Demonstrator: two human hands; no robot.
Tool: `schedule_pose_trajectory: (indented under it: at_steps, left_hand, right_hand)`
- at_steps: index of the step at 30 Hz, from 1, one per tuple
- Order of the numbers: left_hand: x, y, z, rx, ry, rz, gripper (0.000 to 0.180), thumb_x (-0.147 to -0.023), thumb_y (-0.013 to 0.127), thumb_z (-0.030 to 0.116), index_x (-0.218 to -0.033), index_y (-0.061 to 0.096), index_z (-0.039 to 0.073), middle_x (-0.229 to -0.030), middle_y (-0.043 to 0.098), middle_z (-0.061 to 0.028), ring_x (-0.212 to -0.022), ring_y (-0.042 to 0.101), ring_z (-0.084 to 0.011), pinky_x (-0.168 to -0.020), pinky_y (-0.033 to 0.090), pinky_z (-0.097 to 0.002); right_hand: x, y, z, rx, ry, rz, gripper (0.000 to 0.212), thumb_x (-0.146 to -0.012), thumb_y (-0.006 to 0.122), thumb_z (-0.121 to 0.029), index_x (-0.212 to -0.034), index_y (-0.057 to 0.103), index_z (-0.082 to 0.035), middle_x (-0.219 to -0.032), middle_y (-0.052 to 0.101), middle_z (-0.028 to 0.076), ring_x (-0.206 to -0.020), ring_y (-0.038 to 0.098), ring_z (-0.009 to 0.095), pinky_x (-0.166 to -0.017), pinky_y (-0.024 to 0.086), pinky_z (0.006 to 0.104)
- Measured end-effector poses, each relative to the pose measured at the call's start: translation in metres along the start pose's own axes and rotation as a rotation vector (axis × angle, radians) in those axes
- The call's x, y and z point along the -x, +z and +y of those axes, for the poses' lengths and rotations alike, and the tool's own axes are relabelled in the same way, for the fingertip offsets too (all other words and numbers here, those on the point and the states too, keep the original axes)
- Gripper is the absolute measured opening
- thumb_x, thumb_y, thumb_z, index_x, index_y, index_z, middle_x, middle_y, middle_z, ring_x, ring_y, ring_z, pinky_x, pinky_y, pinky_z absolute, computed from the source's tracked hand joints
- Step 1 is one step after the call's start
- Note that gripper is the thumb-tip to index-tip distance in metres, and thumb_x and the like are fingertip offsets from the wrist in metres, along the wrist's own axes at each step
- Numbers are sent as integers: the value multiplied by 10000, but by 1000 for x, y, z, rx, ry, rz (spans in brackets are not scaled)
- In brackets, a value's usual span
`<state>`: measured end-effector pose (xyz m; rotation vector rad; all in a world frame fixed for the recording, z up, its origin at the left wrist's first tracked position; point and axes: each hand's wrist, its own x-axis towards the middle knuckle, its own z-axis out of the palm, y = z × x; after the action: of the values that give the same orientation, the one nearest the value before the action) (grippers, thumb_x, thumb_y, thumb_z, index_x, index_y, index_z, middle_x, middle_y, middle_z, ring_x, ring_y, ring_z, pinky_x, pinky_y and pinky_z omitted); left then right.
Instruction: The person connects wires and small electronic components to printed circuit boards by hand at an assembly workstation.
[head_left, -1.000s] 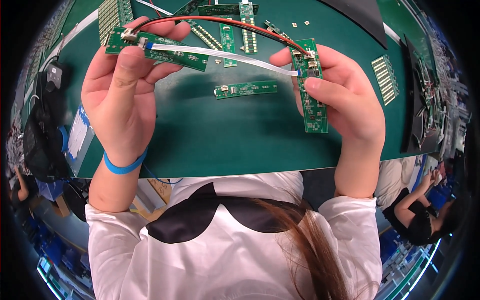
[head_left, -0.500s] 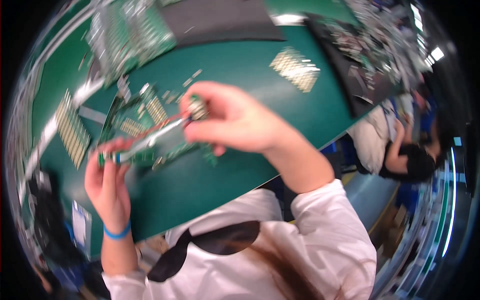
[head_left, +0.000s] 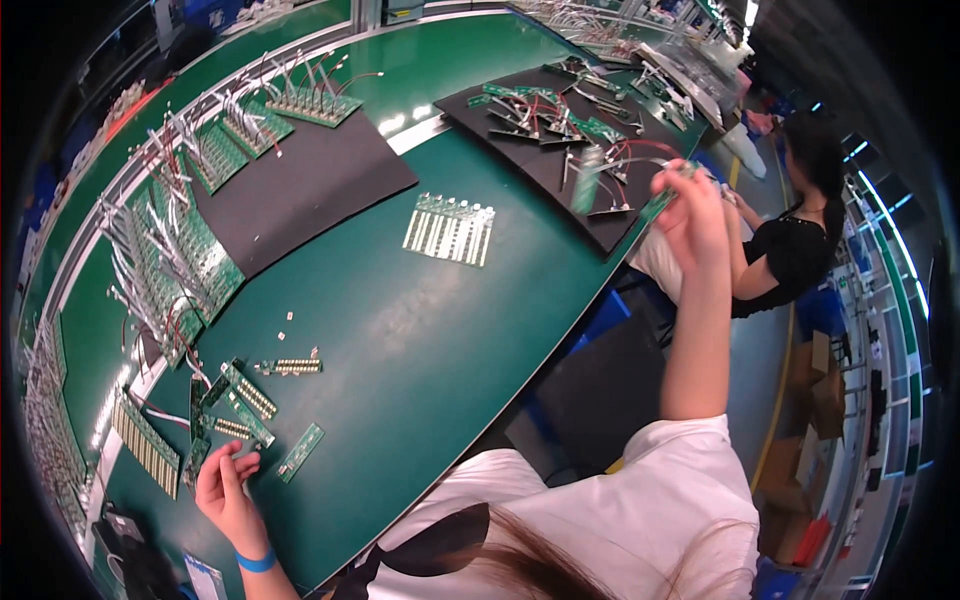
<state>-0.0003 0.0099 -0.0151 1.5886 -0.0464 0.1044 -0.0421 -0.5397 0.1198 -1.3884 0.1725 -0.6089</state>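
Observation:
My right hand [head_left: 694,218] is raised at the right, by the near edge of a black mat. Its fingers are closed on a small green circuit board [head_left: 657,206], with wires running left from it. Part of the board is hidden behind the fingers. At the lower left, my left hand [head_left: 226,492] is loosely curled with fingers apart, and I see nothing in it. Just beyond its fingertips lie several narrow green circuit boards [head_left: 249,391], some overlapping. One separate narrow board [head_left: 301,452] lies to the right of that hand.
A black mat [head_left: 545,165] holds a pile of wired boards. Another black mat [head_left: 310,195] has upright wired board panels along its far side. A panel of pale strips [head_left: 449,230] lies mid-table; another panel [head_left: 147,440] is at left. A person [head_left: 800,225] sits at the right.
My right hand has swung right, away from my left hand, carrying the board to the mat. My left hand no longer holds the board and wires. The head view has shifted too.

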Motion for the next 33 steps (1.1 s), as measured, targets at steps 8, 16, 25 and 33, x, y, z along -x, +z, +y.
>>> schedule_pose_trajectory:
  at_steps: [8,16,25,33]
  left_hand:
    - [0,12,-2,-130,91,7,177,-925,470,81,-1004,565,-45,-943,616,-135,-719,628,-165,-622,496,-237]
    - [-5,11,-4,-161,95,12,152,-912,488,55,-991,566,-48,-935,616,-118,-704,625,-156,-583,487,-216]
    - [-13,10,-2,-113,110,-33,112,-871,542,34,-911,612,-42,-862,621,-94,-702,649,-163,-552,495,-214]
    - [7,-2,5,-131,176,41,112,-867,549,42,-916,621,-27,-855,632,-86,-686,646,-148,-538,487,-215]
  right_hand:
    - [-127,-168,7,-29,-92,235,95,-863,537,-98,-945,502,-66,-792,612,86,-577,557,188,-533,460,309]
    - [-197,-247,128,-245,197,567,127,-867,475,-100,-956,475,-10,-866,617,143,-710,602,254,-579,494,355]
    - [-205,-273,135,542,522,495,246,-863,469,-283,-917,513,-47,-602,556,147,-416,534,242,-331,404,351]
    - [-189,-207,115,714,919,359,497,-827,440,-625,-993,461,-157,-586,567,134,-378,476,202,-339,365,282]
